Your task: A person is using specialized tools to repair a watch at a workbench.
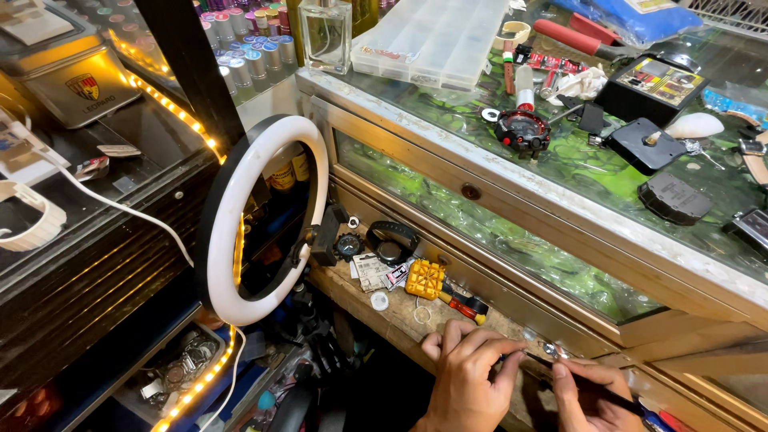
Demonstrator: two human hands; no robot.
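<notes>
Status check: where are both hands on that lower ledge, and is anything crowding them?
Left hand and right hand pinch a small shiny metal part together at the wooden ledge. Yellow tool block and red-handled screwdriver lie apart, up-left.

Glass-topped counter (560,200) running across the right, ring light (264,220) glowing on the left, yellow LED strip (172,108) shining far left, dark shelving (88,264) sitting beneath

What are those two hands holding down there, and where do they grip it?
The left hand and right hand pinch a small shiny metal part at its edges with the fingertips; what it is cannot be told.
</notes>
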